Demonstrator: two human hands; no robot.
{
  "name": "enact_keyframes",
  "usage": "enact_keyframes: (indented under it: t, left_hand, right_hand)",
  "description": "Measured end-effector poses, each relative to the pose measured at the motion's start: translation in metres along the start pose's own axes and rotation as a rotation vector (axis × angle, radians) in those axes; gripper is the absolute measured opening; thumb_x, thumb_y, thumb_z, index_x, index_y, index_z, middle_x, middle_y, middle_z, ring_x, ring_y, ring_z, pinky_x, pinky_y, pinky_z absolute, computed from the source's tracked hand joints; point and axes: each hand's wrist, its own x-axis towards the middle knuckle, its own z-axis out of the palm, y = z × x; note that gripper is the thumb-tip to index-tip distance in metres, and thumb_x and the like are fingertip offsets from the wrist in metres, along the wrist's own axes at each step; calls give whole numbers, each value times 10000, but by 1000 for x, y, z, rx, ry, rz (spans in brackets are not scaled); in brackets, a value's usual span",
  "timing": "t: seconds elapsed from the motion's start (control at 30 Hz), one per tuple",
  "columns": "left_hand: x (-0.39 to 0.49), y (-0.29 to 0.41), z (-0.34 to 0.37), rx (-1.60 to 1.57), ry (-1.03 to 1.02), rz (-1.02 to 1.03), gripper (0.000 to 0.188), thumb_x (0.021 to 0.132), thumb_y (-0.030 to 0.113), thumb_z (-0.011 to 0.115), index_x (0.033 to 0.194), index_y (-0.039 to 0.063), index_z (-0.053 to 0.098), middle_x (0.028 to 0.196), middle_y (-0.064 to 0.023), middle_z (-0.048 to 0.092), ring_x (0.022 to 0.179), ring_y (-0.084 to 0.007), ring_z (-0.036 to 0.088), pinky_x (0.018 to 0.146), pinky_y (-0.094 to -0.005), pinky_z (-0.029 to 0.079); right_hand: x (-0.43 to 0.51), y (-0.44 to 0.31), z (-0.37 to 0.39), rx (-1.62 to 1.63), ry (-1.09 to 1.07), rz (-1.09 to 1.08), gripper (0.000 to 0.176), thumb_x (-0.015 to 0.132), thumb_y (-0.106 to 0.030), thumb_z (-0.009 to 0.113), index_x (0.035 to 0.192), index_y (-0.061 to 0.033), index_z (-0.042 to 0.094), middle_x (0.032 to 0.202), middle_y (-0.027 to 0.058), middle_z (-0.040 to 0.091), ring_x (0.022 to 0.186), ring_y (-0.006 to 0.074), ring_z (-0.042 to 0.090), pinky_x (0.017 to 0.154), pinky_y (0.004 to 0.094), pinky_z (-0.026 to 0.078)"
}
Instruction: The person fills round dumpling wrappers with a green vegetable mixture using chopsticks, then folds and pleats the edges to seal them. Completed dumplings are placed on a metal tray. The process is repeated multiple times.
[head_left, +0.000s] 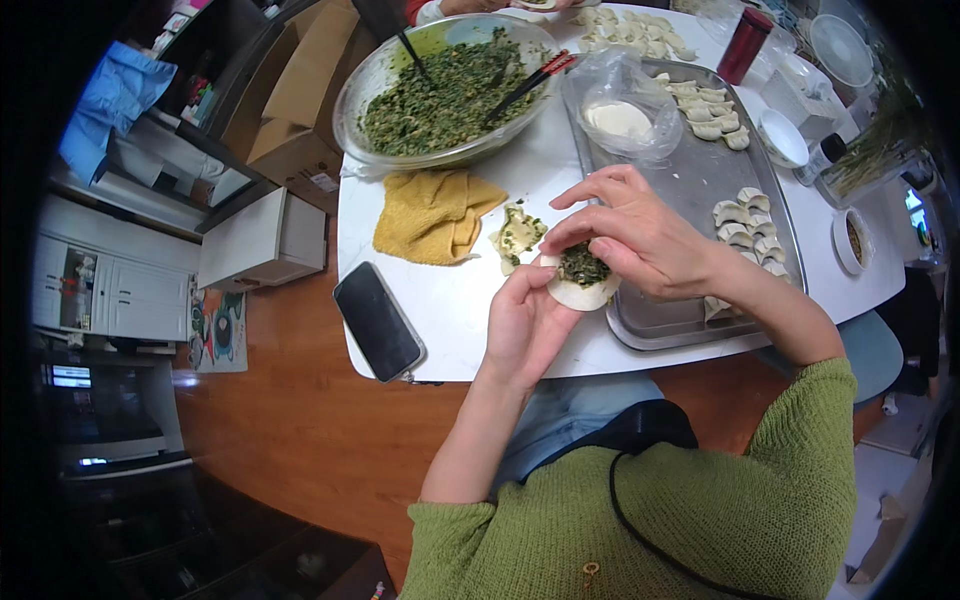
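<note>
My left hand (525, 319) holds a round dumpling wrapper (581, 296) from below, with its thumb on the near left edge. A mound of green filling (585, 264) lies on the wrapper. My right hand (645, 232) arches over it, fingertips at the wrapper's far left edge and thumb by the filling. Just beyond my hands is a torn piece of dough (519, 234) smeared with filling. On the metal tray (682, 191) to the right, folded dumplings (750, 225) stand in rows, and a plastic bag (622, 101) with pale wrappers rests at its far left corner.
A large bowl of green filling (450, 97) with black-and-red chopsticks (529, 86) stands at the far left. Nearer are a yellow cloth (435, 217) and a phone (379, 322). A red tumbler (745, 46) and white bowl (782, 139) stand beyond the tray. Another person's hand (472, 6) shows at the top.
</note>
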Motion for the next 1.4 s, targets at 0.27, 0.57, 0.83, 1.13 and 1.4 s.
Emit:
enact_keyframes:
  t: [0.27,0.57,0.83,1.13,1.4]
  left_hand:
    - [1,8,-7,-77,26,135,501,918,85,340,1381,-105,316,1411,-230,431,1343,-329,402,1155,-468,288]
    - [3,6,-3,-94,38,92,544,1007,309,304,1418,-48,316,1421,-197,431,1328,-308,419,1145,-449,292]
    - [-4,10,-4,-51,31,110,643,1024,473,282,1407,-40,340,1416,-177,436,1335,-278,408,1146,-431,287]
    - [1,4,-1,141,43,85,545,1053,360,290,1445,-18,281,1413,-181,430,1299,-279,461,1089,-416,392]
    - [-26,-7,3,840,105,298,509,978,89,509,1435,-14,312,1278,-162,555,1174,-255,576,976,-351,493]
  right_hand:
    - [-28,7,3,-240,4,66,474,788,-83,428,1233,-43,588,1204,58,655,1300,283,468,1108,505,245]
    - [-13,-12,4,-318,149,-9,433,773,-97,540,1195,-68,631,1142,82,668,1198,254,559,1081,499,322]
    - [0,-20,22,-126,162,15,398,831,-129,486,1186,-51,648,1158,104,660,1189,265,564,1074,527,313]
    - [-6,21,34,881,29,878,391,941,-306,590,1027,59,705,972,91,714,886,111,636,843,260,472]
    - [-11,7,34,1366,307,1019,369,982,-303,550,1044,51,637,912,89,697,754,115,676,677,249,558]
